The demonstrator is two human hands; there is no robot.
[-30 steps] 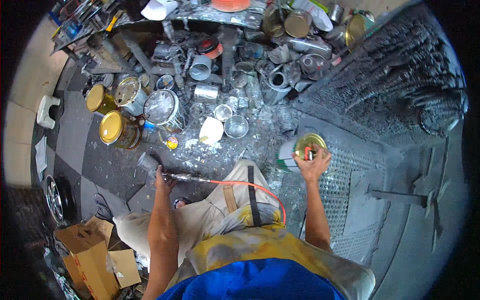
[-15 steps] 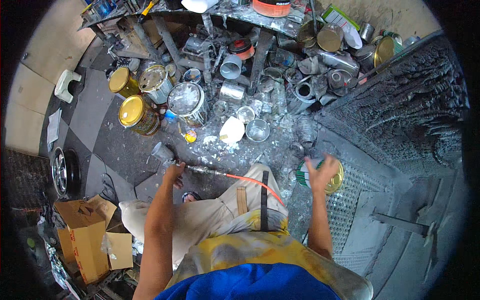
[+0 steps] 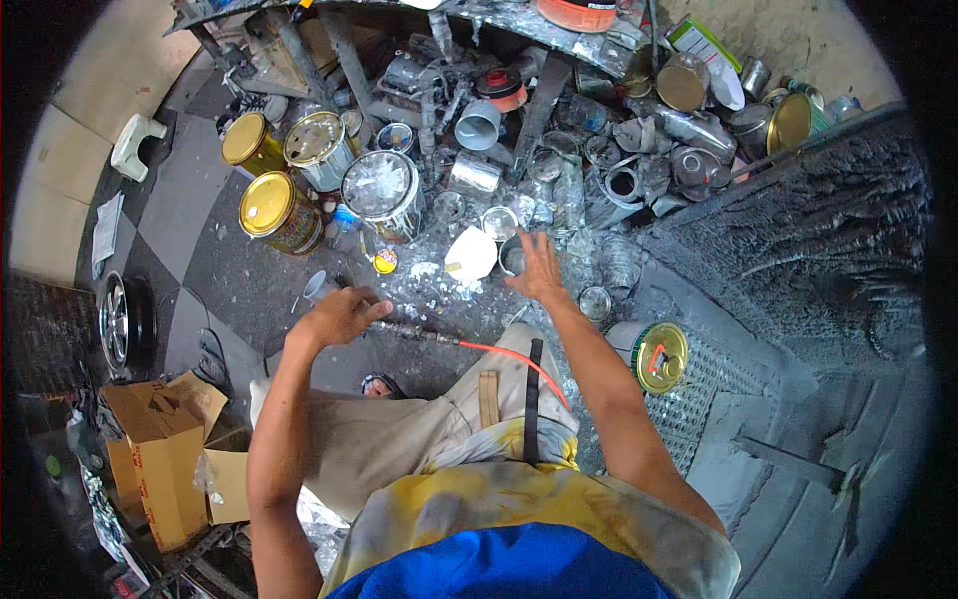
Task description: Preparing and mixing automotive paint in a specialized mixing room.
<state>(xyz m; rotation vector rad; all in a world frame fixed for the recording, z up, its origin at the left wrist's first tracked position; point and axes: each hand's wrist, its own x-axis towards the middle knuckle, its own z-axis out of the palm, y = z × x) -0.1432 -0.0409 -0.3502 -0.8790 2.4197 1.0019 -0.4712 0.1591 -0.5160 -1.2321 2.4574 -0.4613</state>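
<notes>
My left hand (image 3: pixel 344 317) is closed over the body of a spray gun, which it mostly hides. The gun's translucent cup (image 3: pixel 318 287) shows beyond my fingers. To the right runs its metal fitting (image 3: pixel 429 334), joined to an orange hose (image 3: pixel 514 359) that crosses my trouser leg. My right hand (image 3: pixel 539 268) reaches down to a round metal cup (image 3: pixel 509 257), fingers and thumb around its right side. Left of that cup lies a white piece (image 3: pixel 470 255), with a small round tin (image 3: pixel 499 223) behind it. A gold-lidded can (image 3: pixel 661 356) stands beside my right forearm.
Several paint cans (image 3: pixel 281 212) stand at the back left. Cluttered cups and cans sit beneath the workbench (image 3: pixel 479 32). A crusted dark panel (image 3: pixel 798 220) rises at right, by a perforated plate (image 3: pixel 709 384). A cardboard box (image 3: pixel 165 464) and a wheel (image 3: pixel 128 324) are at left.
My right hand has left the gold-lidded can and moved left and away from me to the metal cup. My left hand now covers more of the spray gun.
</notes>
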